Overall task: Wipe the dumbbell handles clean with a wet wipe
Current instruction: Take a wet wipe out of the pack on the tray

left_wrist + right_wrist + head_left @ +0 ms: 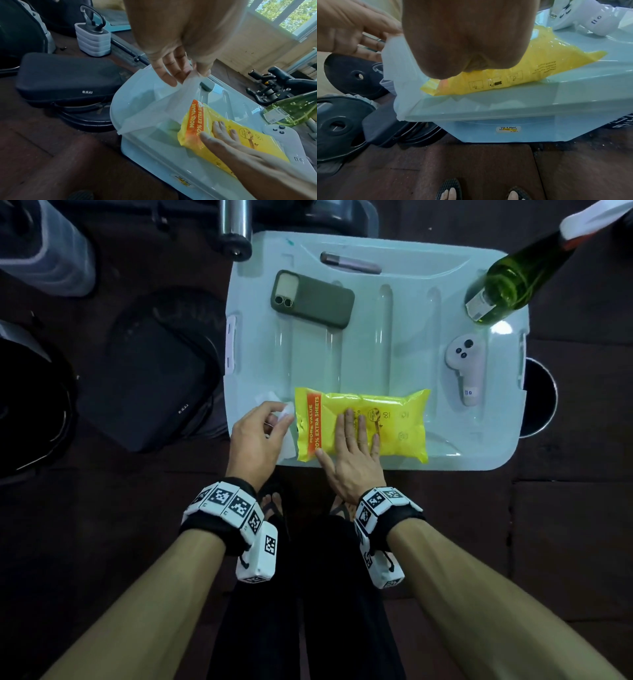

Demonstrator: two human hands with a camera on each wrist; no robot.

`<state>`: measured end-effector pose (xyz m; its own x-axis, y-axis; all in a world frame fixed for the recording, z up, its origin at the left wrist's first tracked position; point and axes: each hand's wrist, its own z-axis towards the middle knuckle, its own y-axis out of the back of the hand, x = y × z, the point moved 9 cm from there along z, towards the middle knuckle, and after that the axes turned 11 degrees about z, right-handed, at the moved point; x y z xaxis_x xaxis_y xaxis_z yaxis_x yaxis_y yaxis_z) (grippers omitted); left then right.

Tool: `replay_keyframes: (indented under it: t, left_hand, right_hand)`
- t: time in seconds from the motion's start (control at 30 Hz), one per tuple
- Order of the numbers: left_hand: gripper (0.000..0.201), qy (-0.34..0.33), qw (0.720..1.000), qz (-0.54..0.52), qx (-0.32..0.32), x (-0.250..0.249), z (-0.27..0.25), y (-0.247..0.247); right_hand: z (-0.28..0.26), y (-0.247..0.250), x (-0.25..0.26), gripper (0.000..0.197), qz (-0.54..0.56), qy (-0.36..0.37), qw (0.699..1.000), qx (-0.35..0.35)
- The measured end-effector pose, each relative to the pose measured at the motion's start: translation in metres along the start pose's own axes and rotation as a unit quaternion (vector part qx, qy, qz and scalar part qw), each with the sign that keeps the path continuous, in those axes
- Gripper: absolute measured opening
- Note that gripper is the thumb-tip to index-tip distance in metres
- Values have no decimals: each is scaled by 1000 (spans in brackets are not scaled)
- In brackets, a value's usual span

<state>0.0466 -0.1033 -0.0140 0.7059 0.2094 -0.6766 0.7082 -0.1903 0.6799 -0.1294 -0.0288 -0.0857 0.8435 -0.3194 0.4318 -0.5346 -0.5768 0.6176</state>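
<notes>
Glossy yellow plastic pack (363,424) on smooth, shiny plastic lid (376,337).

The room is dim, and the floor (102,542) stays very dark in all three views. Daylight comes from a window (291,14) at the upper right of the left wrist view; it is overexposed there. The pale box lid (394,313) reflects this light, with a small glare spot beside the green bottle (507,285). The yellow pack (394,422) shines a little. In the right wrist view the right hand (467,37) is very close, dark and out of focus. All views bend at the edges, and the corners look soft.
</notes>
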Motion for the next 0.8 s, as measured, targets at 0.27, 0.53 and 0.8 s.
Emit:
replay_keyframes:
  t: [0.27, 0.53, 0.8]
  left_hand:
    - [9, 10, 998, -2, 62, -26, -13, 25]
    - [11, -8, 989, -25, 143, -110, -57, 152]
    - [15, -32, 994, -56, 85, -169, -118, 315]
  right_hand:
    - [-2, 35, 15, 72, 92, -54, 987, 117]
    - [-113, 157, 158, 48, 336, 156, 924, 98]
    - [-211, 233, 308, 21, 311, 241, 908, 145]
